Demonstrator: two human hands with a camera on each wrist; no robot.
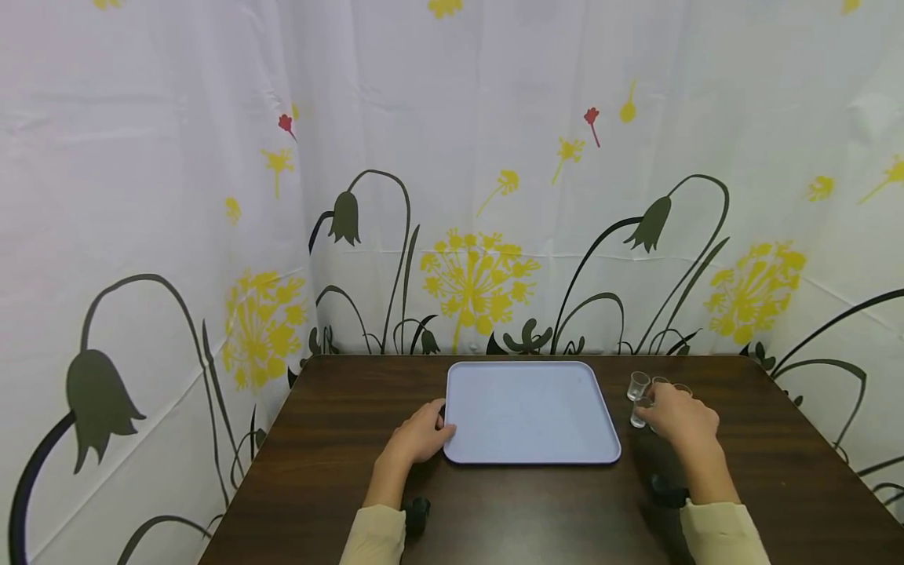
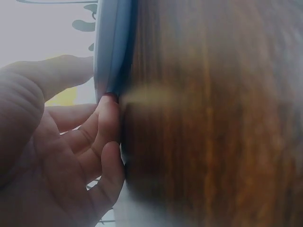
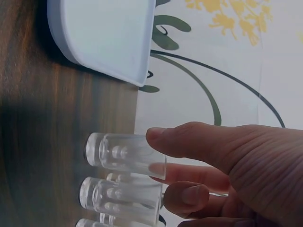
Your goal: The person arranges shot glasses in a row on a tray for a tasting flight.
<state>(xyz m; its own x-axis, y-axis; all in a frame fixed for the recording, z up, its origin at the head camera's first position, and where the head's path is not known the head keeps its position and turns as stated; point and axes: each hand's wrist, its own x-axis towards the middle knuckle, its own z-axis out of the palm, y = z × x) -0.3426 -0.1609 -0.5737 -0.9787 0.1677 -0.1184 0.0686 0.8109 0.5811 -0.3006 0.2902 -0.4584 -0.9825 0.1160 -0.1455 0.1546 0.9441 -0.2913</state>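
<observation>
A pale lavender, rectangular tray [image 1: 531, 412] lies on the dark wooden table [image 1: 523, 510]. At its left edge, my left hand [image 1: 420, 433] grips the rim; the left wrist view has the thumb on one side and fingertips tucked against the underside. To the right of the tray stand several small clear shot glasses [image 1: 638, 384]. My right hand [image 1: 681, 417] reaches over them and pinches the nearest-left shot glass [image 3: 124, 153] near its rim, thumb on one side and index finger on the other. That glass appears upright on the table. The hand partly hides the other glasses.
Behind the table hangs a white curtain [image 1: 466, 118] printed with yellow and dark green flowers, close to the table's back edge. Another shot glass [image 3: 124, 198] stands right beside the pinched one. Dark bands with small devices sit at both wrists.
</observation>
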